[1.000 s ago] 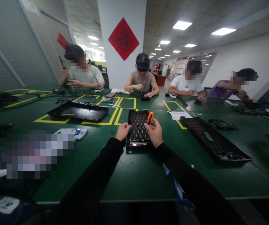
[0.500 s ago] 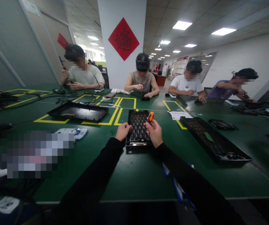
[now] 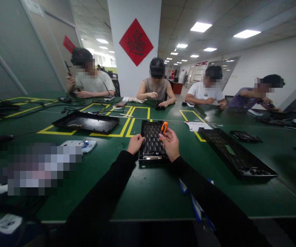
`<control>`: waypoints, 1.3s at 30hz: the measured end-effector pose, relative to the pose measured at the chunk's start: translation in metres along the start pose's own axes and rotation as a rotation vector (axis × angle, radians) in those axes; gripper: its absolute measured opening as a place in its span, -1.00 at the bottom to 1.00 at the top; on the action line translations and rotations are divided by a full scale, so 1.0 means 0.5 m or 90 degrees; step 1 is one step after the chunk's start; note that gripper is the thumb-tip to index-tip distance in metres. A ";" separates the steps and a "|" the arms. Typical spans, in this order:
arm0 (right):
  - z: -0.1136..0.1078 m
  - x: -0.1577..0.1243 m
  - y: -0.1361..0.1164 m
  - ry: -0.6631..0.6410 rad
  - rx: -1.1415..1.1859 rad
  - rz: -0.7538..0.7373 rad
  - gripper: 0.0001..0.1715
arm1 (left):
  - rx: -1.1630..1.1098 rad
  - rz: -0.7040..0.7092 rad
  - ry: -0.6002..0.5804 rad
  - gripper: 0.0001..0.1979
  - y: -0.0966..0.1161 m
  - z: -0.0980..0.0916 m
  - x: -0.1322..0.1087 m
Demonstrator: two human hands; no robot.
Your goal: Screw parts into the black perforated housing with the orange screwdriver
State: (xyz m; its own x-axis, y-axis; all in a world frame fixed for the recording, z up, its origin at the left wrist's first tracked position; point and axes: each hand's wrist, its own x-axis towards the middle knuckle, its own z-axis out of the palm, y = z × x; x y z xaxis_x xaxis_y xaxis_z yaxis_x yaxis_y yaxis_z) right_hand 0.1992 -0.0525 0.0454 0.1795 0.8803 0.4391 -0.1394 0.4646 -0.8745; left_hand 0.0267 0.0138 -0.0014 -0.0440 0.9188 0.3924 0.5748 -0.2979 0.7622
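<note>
In front of me on the green table lies a small black plastic casing (image 3: 151,139), its inside showing rows of small slots and a metallic strip at the near end. My left hand (image 3: 135,144) is closed, thumb and fingers pinching the casing's left edge. Over the right side of the casing, my right hand (image 3: 171,144) is closed around a screwdriver (image 3: 164,127) with an orange and black handle. The handle sticks up above the fingers; its tip is hidden by the hand and too small to make out.
A black tray-like cover (image 3: 86,122) lies to the left, a long black housing (image 3: 235,154) to the right. Blue-handled pliers (image 3: 195,207) lie partly under my right forearm. Cables run along the left. Several people (image 3: 156,85) work across the table (image 3: 127,192).
The screwdriver handle has tilted and turned slightly in my right hand, its top shifting a little left. My left hand and the casing stay where they were.
</note>
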 end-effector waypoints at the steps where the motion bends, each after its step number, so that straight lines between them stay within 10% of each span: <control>1: 0.000 -0.001 -0.001 -0.012 0.005 0.006 -0.44 | 0.000 -0.002 0.000 -0.70 0.000 0.000 0.000; 39: -0.004 0.000 0.004 -0.051 0.011 0.026 -0.58 | -0.012 0.017 -0.003 -0.69 -0.009 0.001 0.002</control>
State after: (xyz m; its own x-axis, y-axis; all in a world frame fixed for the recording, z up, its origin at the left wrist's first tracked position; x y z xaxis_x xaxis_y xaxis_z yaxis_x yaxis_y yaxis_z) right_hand 0.2010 -0.0516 0.0431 0.0954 0.9033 0.4184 -0.1625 0.4288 -0.8887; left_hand 0.0246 0.0161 -0.0049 -0.0255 0.9118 0.4099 0.5598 -0.3267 0.7615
